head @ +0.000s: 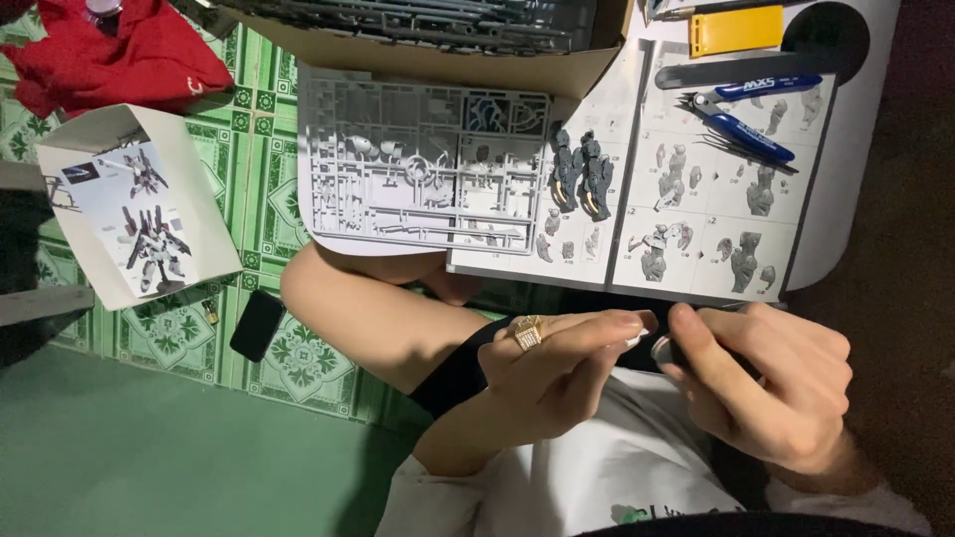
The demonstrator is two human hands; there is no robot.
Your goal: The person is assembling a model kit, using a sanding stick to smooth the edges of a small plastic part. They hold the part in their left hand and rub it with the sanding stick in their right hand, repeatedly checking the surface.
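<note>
Floor: green patterned tiles are seen across the upper left, with a plain green surface lower down at 7 o'clock.
Left hand: the left hand is curled at centre frame, a gold ring worn on one finger; its fingertips are pinched together on a small white part.
Right hand: the right hand is held just at 3 o'clock of the left, fingers closed around a small dark piece, most of which is hidden by the grip.
Meeting point: both pieces are brought tip to tip between the hands; whether they touch cannot be told.
Lap: a white shirt and a bare knee are seen under and at 10 o'clock of the hands.
Manual: an open instruction sheet lies at 12 o'clock of the hands, with a dark assembled model part resting on it.
Runner: a grey parts frame is laid at 11 o'clock, just beside the manual.
Tools: blue-handled nippers are seen at 1 o'clock, with a yellow card beyond.
Far left: a white box lid with robot artwork sits at 9 o'clock, red cloth above it, a black phone below.
</note>
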